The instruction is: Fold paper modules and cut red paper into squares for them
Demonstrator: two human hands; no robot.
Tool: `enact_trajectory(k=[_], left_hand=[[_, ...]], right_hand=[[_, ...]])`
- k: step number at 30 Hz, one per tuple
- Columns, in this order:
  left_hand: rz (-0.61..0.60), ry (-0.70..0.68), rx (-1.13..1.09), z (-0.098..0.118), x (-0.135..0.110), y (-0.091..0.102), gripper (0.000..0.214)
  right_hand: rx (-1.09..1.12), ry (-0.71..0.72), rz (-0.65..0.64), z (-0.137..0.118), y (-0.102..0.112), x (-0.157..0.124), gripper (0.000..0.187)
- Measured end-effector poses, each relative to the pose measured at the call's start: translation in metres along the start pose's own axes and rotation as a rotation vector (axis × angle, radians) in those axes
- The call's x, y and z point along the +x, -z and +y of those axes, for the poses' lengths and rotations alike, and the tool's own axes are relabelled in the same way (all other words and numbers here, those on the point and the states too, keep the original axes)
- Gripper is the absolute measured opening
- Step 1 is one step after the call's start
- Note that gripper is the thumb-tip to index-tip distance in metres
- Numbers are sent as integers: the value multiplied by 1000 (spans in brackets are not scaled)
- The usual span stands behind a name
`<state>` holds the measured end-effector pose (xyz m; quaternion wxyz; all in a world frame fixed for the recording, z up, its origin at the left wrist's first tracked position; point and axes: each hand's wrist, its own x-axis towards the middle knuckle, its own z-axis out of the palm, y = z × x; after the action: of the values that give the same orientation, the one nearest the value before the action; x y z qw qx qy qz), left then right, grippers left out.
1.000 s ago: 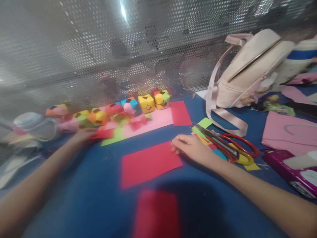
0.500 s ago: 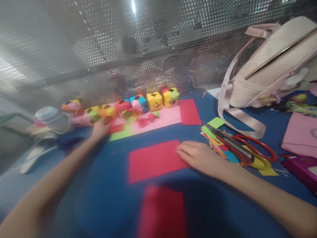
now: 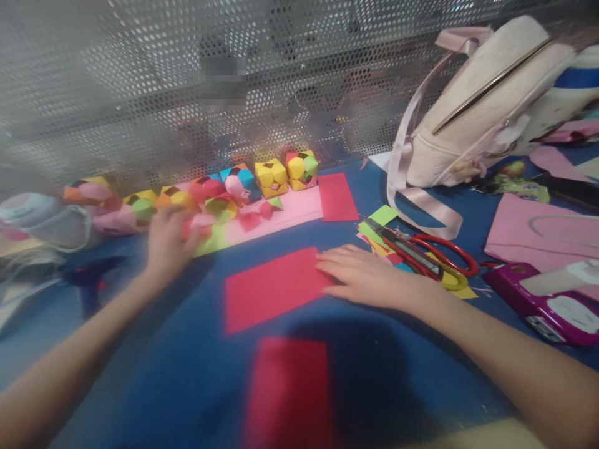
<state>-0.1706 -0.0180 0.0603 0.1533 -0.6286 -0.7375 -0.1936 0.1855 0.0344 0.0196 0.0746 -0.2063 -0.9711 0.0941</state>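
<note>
1. Left hand (image 3: 166, 246): one, blurred, fingers curled on a red paper piece (image 3: 199, 226) beside the paper cubes (image 3: 281, 176); cube count unclear.
2. Red paper sheets: three, centre (image 3: 271, 288), near (image 3: 290, 390), far (image 3: 337, 197).
3. Right hand (image 3: 362, 277): one, fingers flat, spread on centre sheet's right edge.
4. Scissors (image 3: 433, 257): one pair.
5. Backpack (image 3: 472, 118): one.

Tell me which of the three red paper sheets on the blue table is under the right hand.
The middle red sheet: the right hand lies flat on its right end. The far sheet and the near sheet lie untouched.
</note>
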Motion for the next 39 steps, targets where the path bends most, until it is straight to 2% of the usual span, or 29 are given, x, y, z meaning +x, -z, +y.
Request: enact_trajectory(k=[2,4,6,8,11,14,19,21,25,31,34,36,39], left_hand=[[-93,-145,-84,29,-19,2,28],[-279,-362,-277,58,-40,2,33],[-418,-490,-315,82,-58,-1,41],[-451,-594,-262,98,-68,-7,51],[-416,-632,-171,107,-70,-19,47],[-353,-665,-117,107,-65,-27,37],[-207,-926,-66,102,-64,-30,26],[-191,-966,-37,98,-66,-30,27],[-242,-881,49,86,-66,-22,25],[-197,-804,160,54,-60,2,24],[-211,-736,250,40,-61,8,25],[-252,-732,273,35,-63,9,26],[-332,-726,265,29,-64,11,28]], right_hand=[[-35,-6,36,-2,-6,2,28],[-78,-41,88,-6,-14,4,28],[-108,-81,147,-11,-22,7,27],[-117,-104,194,-14,-28,10,26],[-127,-101,204,-15,-30,12,24],[-143,-67,183,-13,-30,14,20],[-125,-35,198,-12,-30,16,21],[-99,-42,211,-12,-28,15,24],[-14,-78,217,-13,-23,13,31],[50,-163,194,-25,-14,10,26],[176,-65,51,-41,-10,4,25],[249,9,-47,-53,-8,-3,32],[244,69,-96,-70,-8,-12,36]])
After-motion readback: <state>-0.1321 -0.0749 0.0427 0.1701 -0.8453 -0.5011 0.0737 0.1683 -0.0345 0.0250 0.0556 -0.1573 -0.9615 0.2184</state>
